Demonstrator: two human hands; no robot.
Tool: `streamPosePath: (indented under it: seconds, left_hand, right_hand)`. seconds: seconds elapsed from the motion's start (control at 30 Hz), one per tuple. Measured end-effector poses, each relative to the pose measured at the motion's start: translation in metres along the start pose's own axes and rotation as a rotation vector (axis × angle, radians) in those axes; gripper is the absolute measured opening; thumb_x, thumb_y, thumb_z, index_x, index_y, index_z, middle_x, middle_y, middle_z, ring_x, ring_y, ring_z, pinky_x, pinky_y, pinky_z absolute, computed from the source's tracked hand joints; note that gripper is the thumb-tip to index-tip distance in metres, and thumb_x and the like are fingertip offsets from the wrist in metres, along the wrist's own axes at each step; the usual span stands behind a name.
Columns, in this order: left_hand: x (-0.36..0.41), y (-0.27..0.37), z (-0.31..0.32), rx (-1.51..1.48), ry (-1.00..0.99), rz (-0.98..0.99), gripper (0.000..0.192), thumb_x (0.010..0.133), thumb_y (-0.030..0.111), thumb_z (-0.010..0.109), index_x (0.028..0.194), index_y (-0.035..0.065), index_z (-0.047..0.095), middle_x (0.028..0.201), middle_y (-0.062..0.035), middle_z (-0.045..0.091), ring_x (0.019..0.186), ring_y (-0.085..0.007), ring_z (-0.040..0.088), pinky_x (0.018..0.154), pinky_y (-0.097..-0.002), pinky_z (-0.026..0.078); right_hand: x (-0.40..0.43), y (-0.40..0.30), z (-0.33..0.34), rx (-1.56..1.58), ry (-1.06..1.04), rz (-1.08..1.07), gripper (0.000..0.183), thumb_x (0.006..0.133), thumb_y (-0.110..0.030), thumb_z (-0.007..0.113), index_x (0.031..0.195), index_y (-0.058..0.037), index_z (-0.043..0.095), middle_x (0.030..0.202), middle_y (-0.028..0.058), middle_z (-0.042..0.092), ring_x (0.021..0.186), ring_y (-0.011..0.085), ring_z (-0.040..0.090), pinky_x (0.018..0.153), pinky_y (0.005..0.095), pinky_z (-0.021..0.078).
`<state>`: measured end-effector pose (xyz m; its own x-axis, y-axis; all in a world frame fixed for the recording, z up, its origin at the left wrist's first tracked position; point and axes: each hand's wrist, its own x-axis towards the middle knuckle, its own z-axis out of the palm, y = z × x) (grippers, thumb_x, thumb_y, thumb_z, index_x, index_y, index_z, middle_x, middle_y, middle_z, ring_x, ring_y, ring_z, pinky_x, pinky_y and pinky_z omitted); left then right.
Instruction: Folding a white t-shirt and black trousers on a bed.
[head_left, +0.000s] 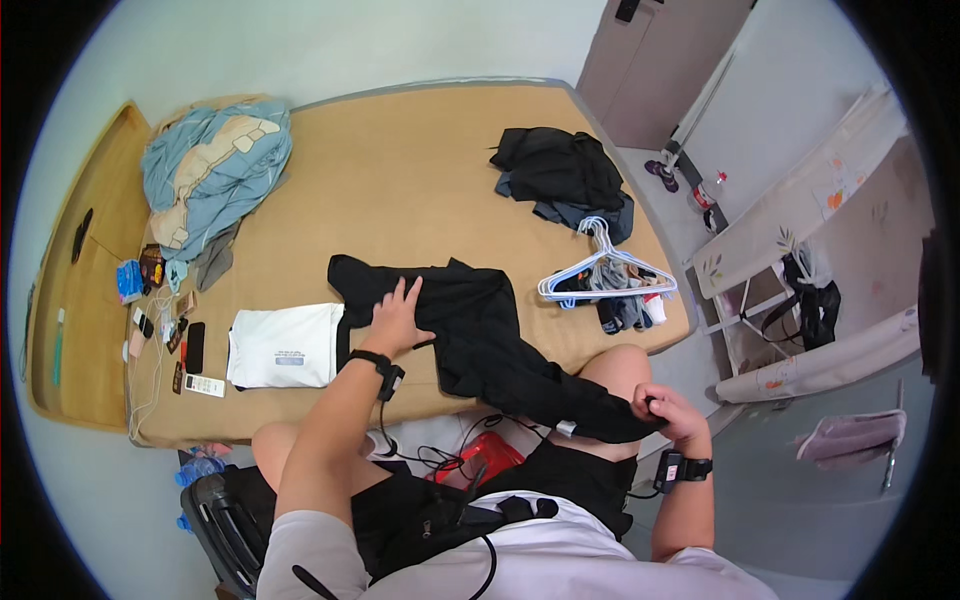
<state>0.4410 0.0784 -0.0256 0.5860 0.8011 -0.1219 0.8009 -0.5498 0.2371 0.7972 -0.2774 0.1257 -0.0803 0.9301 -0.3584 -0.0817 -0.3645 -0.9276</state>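
A black garment (480, 322) lies spread over the near part of the bed, one end reaching across my right thigh. My left hand (397, 319) rests on its left part with fingers spread, holding nothing. At the lower right, my right hand (670, 411) is closed on the garment's end, with a small white tag showing beside it. Left of the garment, a white folded shirt (286, 346) with small print lies flat, dark cloth along its right edge.
Blue-white hangers (607, 281) lie over small clothes (626, 313) at the right. Behind them is a black clothes pile (559, 169). A blue quilt (225, 172) is bunched at the far left. A phone (196, 347), remote control (205, 385) and cables lie near the headboard (90, 285).
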Motion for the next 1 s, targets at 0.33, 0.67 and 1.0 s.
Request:
streamPosePath:
  seconds: [0.33,0.67,1.0]
  left_hand:
    - [0.069,-0.006,-0.065,-0.213,-0.729,-0.07,0.031,0.068,0.018,0.066,0.095,0.0034,0.072,0.084,-0.0113,0.07,0.079,-0.0257,0.066,0.069,-0.0411,0.051]
    - [0.113,-0.02,-0.262,-1.13,0.881,0.238,0.074,0.087,0.008,0.067,0.15,-0.0014,0.029,0.159,-0.0223,0.028,0.15,-0.032,0.023,0.117,-0.0395,0.032]
    - [-0.055,-0.002,0.012,-0.348,0.135,-0.098,0.068,0.081,0.012,0.07,0.14,-0.0075,0.043,0.141,-0.0295,0.048,0.131,-0.0433,0.048,0.112,-0.0435,0.04]
  right_hand:
    - [-0.048,-0.01,-0.033,0.054,0.102,-0.013,0.039,0.078,-0.031,0.082,0.084,-0.0088,0.05,0.076,-0.004,0.049,0.072,0.007,0.042,0.062,0.0227,0.0324]
    - [0.055,0.004,0.019,-0.074,0.456,-0.433,0.019,0.093,-0.006,0.066,0.089,-0.0073,0.048,0.087,0.0002,0.054,0.078,0.0097,0.05,0.073,0.0248,0.0431]
    - [0.184,0.107,0.071,-0.305,0.359,-0.19,0.026,0.084,-0.021,0.08,0.088,-0.008,0.057,0.081,0.0032,0.062,0.079,0.0114,0.058,0.07,0.0279,0.0477]
